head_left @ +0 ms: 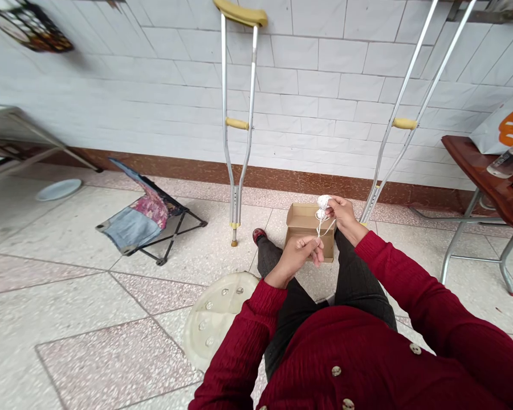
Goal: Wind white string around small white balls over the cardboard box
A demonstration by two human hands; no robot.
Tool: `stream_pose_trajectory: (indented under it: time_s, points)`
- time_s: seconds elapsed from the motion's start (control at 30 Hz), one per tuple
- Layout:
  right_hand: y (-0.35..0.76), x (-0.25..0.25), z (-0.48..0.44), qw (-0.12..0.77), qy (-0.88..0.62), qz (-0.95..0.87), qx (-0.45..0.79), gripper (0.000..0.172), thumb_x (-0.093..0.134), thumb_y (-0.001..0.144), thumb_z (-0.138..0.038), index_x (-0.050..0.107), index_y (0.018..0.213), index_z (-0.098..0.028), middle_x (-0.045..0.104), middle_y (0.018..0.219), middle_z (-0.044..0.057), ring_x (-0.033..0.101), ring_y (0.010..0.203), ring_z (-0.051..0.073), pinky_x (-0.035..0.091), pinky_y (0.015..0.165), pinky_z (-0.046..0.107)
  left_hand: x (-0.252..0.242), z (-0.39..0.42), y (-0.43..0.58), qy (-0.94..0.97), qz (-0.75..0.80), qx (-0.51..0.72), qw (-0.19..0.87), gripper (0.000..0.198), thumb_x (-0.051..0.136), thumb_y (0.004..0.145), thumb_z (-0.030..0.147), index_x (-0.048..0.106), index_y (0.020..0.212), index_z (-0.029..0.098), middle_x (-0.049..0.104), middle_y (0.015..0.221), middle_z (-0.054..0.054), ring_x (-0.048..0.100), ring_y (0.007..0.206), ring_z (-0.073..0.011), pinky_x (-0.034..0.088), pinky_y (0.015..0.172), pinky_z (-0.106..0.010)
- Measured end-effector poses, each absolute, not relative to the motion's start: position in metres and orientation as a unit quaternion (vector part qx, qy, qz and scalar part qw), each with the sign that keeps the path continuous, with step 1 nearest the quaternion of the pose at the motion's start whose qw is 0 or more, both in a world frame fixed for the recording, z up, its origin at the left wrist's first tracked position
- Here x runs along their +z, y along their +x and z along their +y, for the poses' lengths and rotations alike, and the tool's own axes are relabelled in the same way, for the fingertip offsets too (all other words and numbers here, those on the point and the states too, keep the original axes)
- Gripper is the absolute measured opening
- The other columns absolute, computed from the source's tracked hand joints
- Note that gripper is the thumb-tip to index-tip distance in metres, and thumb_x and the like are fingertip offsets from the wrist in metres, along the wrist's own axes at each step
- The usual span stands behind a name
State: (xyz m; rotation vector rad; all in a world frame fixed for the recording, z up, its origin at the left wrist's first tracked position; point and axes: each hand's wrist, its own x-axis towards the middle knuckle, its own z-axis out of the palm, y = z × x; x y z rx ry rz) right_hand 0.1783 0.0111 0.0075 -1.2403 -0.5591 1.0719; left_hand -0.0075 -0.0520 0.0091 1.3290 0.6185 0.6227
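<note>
I sit with my legs stretched out, in a red buttoned cardigan and dark trousers. My right hand point(343, 215) is raised and closed round a small white ball of yarn point(324, 205). A thin white strand point(325, 230) runs down from it to my left hand point(301, 251), whose fingers pinch the strand. Both hands hover over an open brown cardboard box point(302, 223) resting on my knees. What lies inside the box is hidden.
Two aluminium crutches point(238, 125) point(410, 108) lean on the white tiled wall. A folding camp chair point(147, 219) stands at the left, a pale round stool seat point(216, 316) beside my left leg. A wooden table point(483, 176) with a bottle and bag is at right.
</note>
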Motion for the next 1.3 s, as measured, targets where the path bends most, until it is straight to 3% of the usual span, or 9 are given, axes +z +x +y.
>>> stream_pose_trajectory:
  time_s: [0.1,0.27,0.47,0.57,0.67,0.83,1.03,1.13,1.3]
  points:
    - [0.179,0.016,0.0,0.607,-0.498,-0.223,0.578,0.013,0.069,0.067,-0.017,0.058,0.073,-0.015,0.058,0.053,-0.003,0.047,0.04,0.004,0.033,0.036,0.014,-0.017,-0.048,-0.016,0.601,0.309,0.249,0.693,0.036,0.056,0.086,0.047,0.062,0.079,0.012,0.065,0.063,-0.004,0.058,0.047,-0.0115,0.046,0.049,-0.023]
    - [0.173,0.012,-0.04,0.453,-0.429,-0.283,0.729,0.024,0.074,0.063,-0.02,0.062,0.084,-0.015,0.061,0.057,-0.002,0.039,0.035,0.002,0.02,0.032,0.013,-0.041,-0.021,-0.024,0.665,0.375,0.218,0.608,0.036,0.05,0.088,0.044,0.061,0.073,0.013,0.064,0.062,-0.004,0.057,0.05,-0.012,0.043,0.05,-0.023]
    - [0.172,-0.025,-0.062,0.33,-0.555,-0.399,0.651,0.02,0.067,0.064,-0.016,0.061,0.084,-0.014,0.058,0.046,-0.003,0.043,0.032,0.006,0.026,0.032,0.015,-0.001,0.011,-0.008,0.884,0.363,0.14,0.26,0.027,0.053,0.086,0.027,0.066,0.066,0.016,0.067,0.068,-0.006,0.062,0.071,-0.0185,0.041,0.066,-0.026]
    - [0.177,-0.036,-0.042,0.343,-0.624,-0.456,0.535,0.018,0.065,0.064,-0.011,0.058,0.08,-0.016,0.054,0.039,-0.007,0.046,0.03,0.008,0.03,0.032,0.015,0.012,0.01,0.007,0.907,0.362,0.121,0.179,0.026,0.052,0.086,0.027,0.069,0.069,0.015,0.069,0.074,-0.01,0.063,0.077,-0.022,0.041,0.069,-0.029]
    - [0.181,-0.031,-0.018,0.435,-0.652,-0.434,0.445,0.018,0.063,0.067,-0.011,0.056,0.082,-0.017,0.054,0.04,-0.008,0.049,0.032,0.009,0.034,0.033,0.015,0.015,0.006,0.012,0.877,0.371,0.147,0.269,0.029,0.051,0.087,0.027,0.068,0.068,0.014,0.067,0.067,-0.008,0.063,0.067,-0.0188,0.043,0.065,-0.027]
    - [0.189,0.004,0.008,0.603,-0.569,-0.263,0.493,0.009,0.062,0.075,-0.014,0.053,0.077,-0.017,0.055,0.047,-0.005,0.049,0.036,0.007,0.038,0.036,0.015,0.015,-0.006,-0.001,0.705,0.326,0.194,0.599,0.037,0.054,0.087,0.042,0.066,0.071,0.011,0.065,0.061,-0.005,0.059,0.054,-0.013,0.046,0.054,-0.023]
    - [0.206,0.054,0.022,0.661,-0.477,-0.196,0.545,0.011,0.065,0.077,-0.013,0.055,0.074,-0.015,0.058,0.054,-0.003,0.049,0.041,0.004,0.036,0.036,0.012,0.018,-0.021,-0.014,0.66,0.252,0.203,0.678,0.039,0.056,0.087,0.045,0.067,0.076,0.01,0.068,0.072,-0.008,0.062,0.059,-0.0127,0.049,0.056,-0.023]
    - [0.202,0.068,0.005,0.608,-0.44,-0.216,0.624,0.011,0.068,0.075,-0.015,0.057,0.076,-0.015,0.057,0.054,-0.004,0.044,0.039,0.002,0.033,0.034,0.011,0.014,-0.018,-0.013,0.686,0.261,0.174,0.657,0.036,0.056,0.088,0.041,0.068,0.073,0.011,0.067,0.065,-0.006,0.062,0.057,-0.0126,0.049,0.056,-0.023]
    - [0.189,0.048,-0.053,0.338,-0.428,-0.369,0.753,0.023,0.074,0.066,-0.018,0.063,0.085,-0.014,0.062,0.055,-0.002,0.047,0.036,0.005,0.03,0.032,0.013,0.009,0.002,-0.016,0.738,0.314,0.197,0.563,0.031,0.058,0.084,0.036,0.068,0.068,0.012,0.065,0.06,-0.003,0.058,0.052,-0.0114,0.046,0.054,-0.021]
